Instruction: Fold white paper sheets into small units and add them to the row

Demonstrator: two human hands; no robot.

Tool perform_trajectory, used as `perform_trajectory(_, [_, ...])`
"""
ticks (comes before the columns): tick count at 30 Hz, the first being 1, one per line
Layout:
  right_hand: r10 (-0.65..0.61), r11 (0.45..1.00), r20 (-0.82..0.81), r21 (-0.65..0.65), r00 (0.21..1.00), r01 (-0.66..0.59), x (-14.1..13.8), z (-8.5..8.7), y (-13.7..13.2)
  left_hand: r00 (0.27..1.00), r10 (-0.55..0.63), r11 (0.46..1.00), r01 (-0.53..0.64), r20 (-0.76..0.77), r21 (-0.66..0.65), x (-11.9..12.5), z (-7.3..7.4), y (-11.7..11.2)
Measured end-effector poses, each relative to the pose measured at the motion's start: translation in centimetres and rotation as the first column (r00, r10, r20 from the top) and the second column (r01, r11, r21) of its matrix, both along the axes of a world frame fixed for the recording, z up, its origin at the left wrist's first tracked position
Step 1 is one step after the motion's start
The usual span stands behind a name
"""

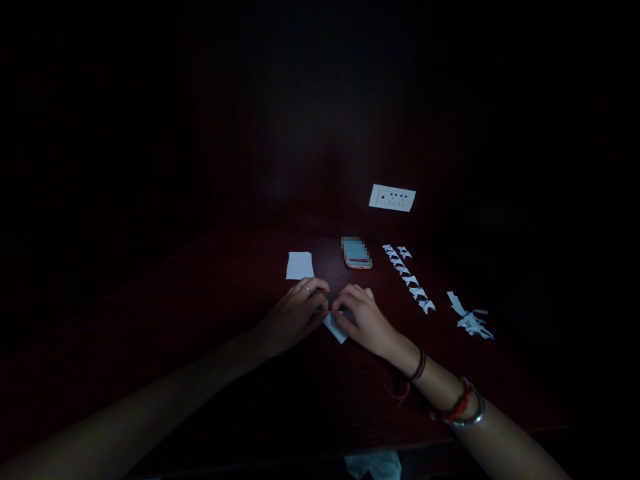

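Note:
Between my two hands a small piece of white paper point(337, 328) lies at the table's middle, one corner pointing toward me. My left hand point(300, 310), with a ring on one finger, pinches the paper's left edge between thumb and forefinger. From the other side my right hand point(363, 317) is closed on the paper's right part, its fingers curled. Both hands cover much of the sheet, so its far side is hidden. Just beyond my left hand rests a white square of paper point(299, 265).
A phone point(357, 253) lies on the dark red table point(210, 293). To its right runs a row of small folded paper pieces point(409, 280), and farther right sits a heap of paper strips point(473, 325). A socket plate point(393, 198) is on the wall behind.

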State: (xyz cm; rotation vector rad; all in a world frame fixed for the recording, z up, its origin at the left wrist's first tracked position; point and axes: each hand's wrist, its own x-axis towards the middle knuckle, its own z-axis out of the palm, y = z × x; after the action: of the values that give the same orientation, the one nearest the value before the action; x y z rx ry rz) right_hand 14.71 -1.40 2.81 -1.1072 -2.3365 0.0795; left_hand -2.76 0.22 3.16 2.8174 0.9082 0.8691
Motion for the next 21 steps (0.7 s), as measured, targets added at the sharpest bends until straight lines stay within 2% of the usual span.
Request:
perform_trajectory(6, [0.031, 1.0, 0.064, -0.003, 0.997, -0.031, 0.5, 0.8, -0.4, 1.0, 0.013, 0.998, -0.012, -0.019, 0.058, 0.3, -0.2, -0.1])
perform_trajectory(13, [0.006, 1.0, 0.087, 0.004, 0.996, -0.007, 1.0, 1.0, -0.3, 1.0, 0.002, 1.0, -0.002, -0.018, 0.022, -0.3, 0.2, -0.2])
perform_trajectory(21, [-0.016, 0.999, 0.113, 0.034, 0.993, 0.012, 1.1, 1.2, -0.4, 1.0, 0.013, 1.0, -0.013, 0.003, 0.02, -0.4, -0.2, 0.2])
